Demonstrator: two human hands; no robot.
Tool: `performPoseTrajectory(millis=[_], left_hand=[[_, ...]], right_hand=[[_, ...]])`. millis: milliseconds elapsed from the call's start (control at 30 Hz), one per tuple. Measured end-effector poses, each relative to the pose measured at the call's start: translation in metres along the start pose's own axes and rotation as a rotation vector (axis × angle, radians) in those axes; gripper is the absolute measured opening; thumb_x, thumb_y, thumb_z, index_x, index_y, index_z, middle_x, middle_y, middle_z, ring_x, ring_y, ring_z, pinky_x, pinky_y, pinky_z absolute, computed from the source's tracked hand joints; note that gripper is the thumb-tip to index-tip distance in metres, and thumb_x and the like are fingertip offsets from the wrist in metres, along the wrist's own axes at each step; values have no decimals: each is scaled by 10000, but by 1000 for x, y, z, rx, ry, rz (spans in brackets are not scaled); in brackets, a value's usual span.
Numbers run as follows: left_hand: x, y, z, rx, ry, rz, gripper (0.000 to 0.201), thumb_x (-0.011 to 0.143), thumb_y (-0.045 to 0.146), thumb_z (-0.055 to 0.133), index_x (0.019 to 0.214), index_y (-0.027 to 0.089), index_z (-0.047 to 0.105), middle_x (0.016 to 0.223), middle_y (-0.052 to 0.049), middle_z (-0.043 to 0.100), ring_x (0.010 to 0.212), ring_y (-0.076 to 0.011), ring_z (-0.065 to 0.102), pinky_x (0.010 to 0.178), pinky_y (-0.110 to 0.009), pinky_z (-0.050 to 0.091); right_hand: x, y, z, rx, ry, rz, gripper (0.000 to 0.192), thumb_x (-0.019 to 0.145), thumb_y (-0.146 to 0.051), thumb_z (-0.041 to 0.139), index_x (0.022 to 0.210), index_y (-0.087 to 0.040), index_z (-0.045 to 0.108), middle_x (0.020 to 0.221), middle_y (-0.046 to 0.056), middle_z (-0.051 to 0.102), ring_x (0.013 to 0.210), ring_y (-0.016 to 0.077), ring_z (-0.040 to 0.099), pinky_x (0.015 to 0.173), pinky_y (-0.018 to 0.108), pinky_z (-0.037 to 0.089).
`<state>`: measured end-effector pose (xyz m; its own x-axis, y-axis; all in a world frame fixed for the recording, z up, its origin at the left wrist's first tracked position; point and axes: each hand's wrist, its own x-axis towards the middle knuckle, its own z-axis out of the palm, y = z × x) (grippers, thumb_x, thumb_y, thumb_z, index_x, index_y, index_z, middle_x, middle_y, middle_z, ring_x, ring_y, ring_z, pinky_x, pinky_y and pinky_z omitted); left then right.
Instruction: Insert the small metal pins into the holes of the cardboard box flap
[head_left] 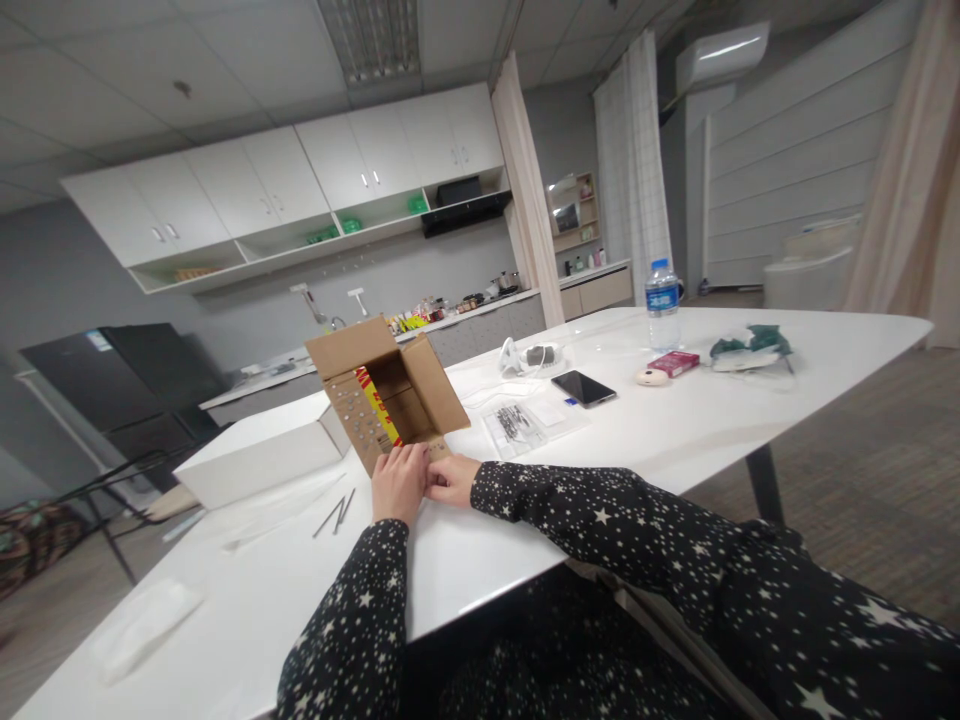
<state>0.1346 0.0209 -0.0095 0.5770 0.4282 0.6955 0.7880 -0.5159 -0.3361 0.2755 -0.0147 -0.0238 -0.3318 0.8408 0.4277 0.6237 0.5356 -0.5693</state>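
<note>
An open cardboard box (411, 395) stands tilted on the table, its flaps spread and its inside facing me. Yellow and red printed tape (379, 405) runs along its left part. My left hand (400, 483) is closed over the near edge of the box, fingers bent onto the cardboard. Right beside it, touching it, my right hand (452, 479) is curled at the same near flap; its fingertips are partly hidden. Left of the hands, a few thin dark rods (335, 514) that look like screws or nails lie on the table.
A long white box (259, 450) lies behind on the left. Plastic bags (146, 625) rest at the front left. To the right are a bag of small hardware (517, 425), a phone (584, 387), a white corded device (511, 357), a red packet (675, 364) and a water bottle (663, 305).
</note>
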Motion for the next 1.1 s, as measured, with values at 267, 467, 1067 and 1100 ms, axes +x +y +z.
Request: performPoseTrajectory(millis=[267,467,1067,1100], left_hand=[[-1,0,-3,-16,-65,-36,268,881,285,377,934,215,631,949,-67,652,889,-220,530,739,-352,340],[-2,0,-3,2,-90,-48,276,877,305,383,941,231,641,971,-70,638,905,-223,518,745,-355,346],[-3,-2,-5,-28,-150,-66,285,867,284,392,981,262,653,996,-73,617,921,-231,504,742,-368,354],[-3,-2,-5,-32,-151,-65,285,866,283,393,984,262,652,996,-75,614,922,-232,502,743,-369,355]], right_hand=[[-3,-4,-4,10,-10,-14,114,708,-238,567,638,-150,549,582,-19,533,540,91,459,521,209,316],[-3,-3,-2,-1,-7,-8,100,711,-236,566,662,-149,569,588,-18,528,544,92,457,519,209,314],[0,-2,2,-10,-4,-5,84,703,-222,573,663,-148,579,601,-16,545,551,94,470,524,210,316],[0,-3,2,-9,-8,-8,83,705,-222,573,671,-147,582,608,-14,549,555,94,473,527,210,318]])
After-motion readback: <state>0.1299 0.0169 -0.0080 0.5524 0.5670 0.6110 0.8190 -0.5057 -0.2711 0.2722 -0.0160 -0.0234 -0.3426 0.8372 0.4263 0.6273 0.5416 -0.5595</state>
